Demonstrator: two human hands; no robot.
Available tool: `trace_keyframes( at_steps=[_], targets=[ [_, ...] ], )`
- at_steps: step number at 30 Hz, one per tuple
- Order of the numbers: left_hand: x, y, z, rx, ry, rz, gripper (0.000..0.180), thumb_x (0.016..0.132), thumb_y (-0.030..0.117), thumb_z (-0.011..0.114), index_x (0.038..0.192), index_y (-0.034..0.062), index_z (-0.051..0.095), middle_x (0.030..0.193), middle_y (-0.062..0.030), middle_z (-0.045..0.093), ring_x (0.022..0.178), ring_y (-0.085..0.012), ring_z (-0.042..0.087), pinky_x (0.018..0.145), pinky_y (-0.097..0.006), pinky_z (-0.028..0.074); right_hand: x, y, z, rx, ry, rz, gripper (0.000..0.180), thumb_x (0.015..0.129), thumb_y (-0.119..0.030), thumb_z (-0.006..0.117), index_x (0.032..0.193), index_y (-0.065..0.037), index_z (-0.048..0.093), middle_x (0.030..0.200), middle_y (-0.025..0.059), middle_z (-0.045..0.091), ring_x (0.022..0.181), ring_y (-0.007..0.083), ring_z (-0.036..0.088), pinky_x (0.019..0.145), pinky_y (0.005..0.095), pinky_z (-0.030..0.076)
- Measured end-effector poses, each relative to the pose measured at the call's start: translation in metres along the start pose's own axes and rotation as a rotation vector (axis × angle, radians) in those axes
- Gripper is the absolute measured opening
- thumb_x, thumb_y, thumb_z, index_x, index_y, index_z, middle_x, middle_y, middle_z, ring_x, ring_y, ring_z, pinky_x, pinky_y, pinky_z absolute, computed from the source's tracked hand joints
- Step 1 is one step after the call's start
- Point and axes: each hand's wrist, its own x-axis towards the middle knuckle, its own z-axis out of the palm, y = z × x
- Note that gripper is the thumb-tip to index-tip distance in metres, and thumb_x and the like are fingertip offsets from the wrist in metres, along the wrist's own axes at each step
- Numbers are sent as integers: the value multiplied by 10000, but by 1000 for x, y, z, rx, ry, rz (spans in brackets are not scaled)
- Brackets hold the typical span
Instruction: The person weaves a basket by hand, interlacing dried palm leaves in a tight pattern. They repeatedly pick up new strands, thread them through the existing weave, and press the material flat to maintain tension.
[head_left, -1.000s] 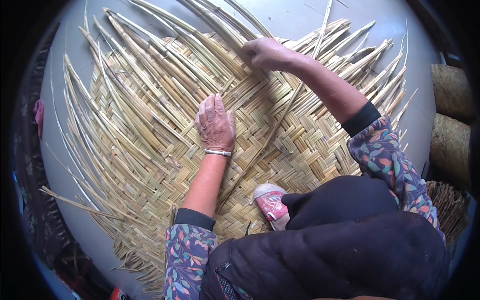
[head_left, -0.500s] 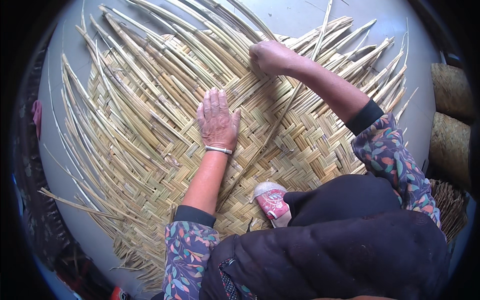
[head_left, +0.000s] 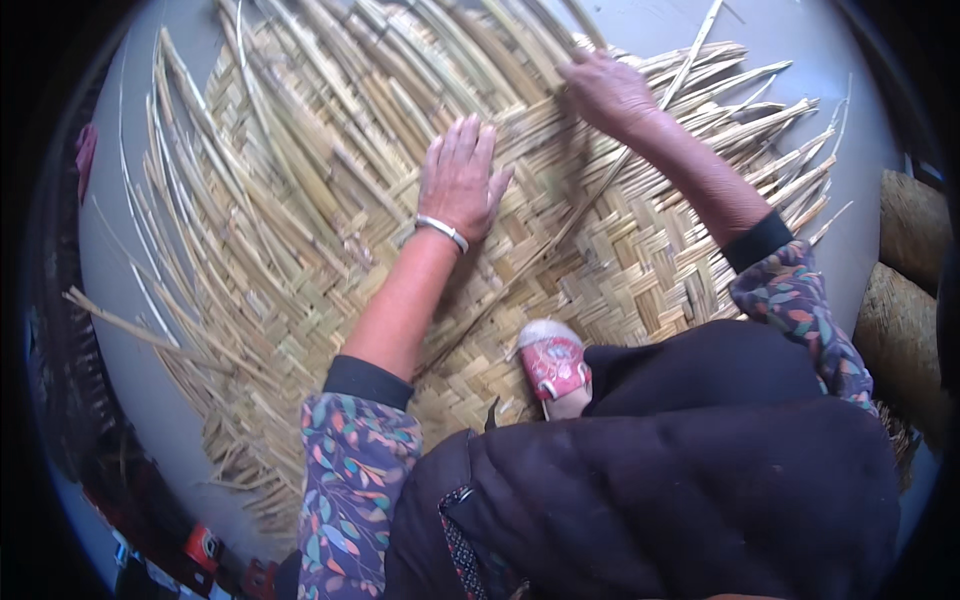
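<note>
A large mat (head_left: pixel 640 275) of flattened, straw-coloured reed strips lies before me, woven in a slanting pattern. Its unwoven strips (head_left: pixel 300 165) fan out along the far and left sides. My left hand (head_left: pixel 462 182) rests palm down on the weave by the base of these strips, fingers stretched out. Farther off and to the right, my right hand (head_left: pixel 612 95) is closed around reed strips at the far edge; how many it grips is hidden. One long narrow strip (head_left: pixel 535 258) runs diagonally across the mat, passing under my right wrist.
My foot in a pink patterned shoe (head_left: pixel 555 368) is on the near part of the mat. Rolled woven mats (head_left: pixel 893 315) stand at the right on the grey floor (head_left: pixel 800 35). A red object (head_left: pixel 202 546) is at the lower left, and a pink cloth (head_left: pixel 86 150) at the far left.
The view has shifted a little. My right hand has moved farther away and to the right, and strips beside it have shifted. My left hand has slid slightly farther up the mat, still flat.
</note>
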Motion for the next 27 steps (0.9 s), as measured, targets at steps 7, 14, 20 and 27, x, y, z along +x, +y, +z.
trace_keyframes(
  at_steps=[7, 14, 20, 27],
  targets=[
    [-125, -21, -62, -195, -4, -2, 363, 826, 304, 621, 1076, 52, 547, 1066, -160, 591, 1036, -305, 549, 901, -396, 439, -97, -61, -2, 133, -108, -609, 345, 814, -316, 642, 1054, -75, 586, 1122, 70, 537, 1134, 220, 464, 948, 395, 415],
    [-245, 7, -86, -140, -337, -294, 281, 821, 278, 622, 1033, 99, 582, 950, -119, 626, 889, -290, 606, 740, -385, 486, -104, -80, -7, 270, -192, -656, 99, 820, -116, 536, 907, -76, 560, 932, 83, 551, 946, 254, 542, 804, 381, 436],
    [-253, -50, -139, -271, -270, -393, 159, 858, 199, 536, 998, 137, 581, 894, -92, 631, 800, -305, 615, 678, -399, 502, -99, -105, -44, 323, -52, -643, 140, 880, -215, 549, 900, -77, 544, 805, 86, 569, 733, 270, 592, 622, 380, 470],
    [-272, -91, -264, 138, -509, -353, 303, 858, 285, 585, 1066, 64, 586, 923, -130, 633, 848, -287, 616, 783, -374, 489, -115, -141, -54, 389, -76, -722, 101, 851, -173, 586, 868, -87, 536, 747, 74, 549, 681, 262, 592, 599, 374, 487]
  ],
)
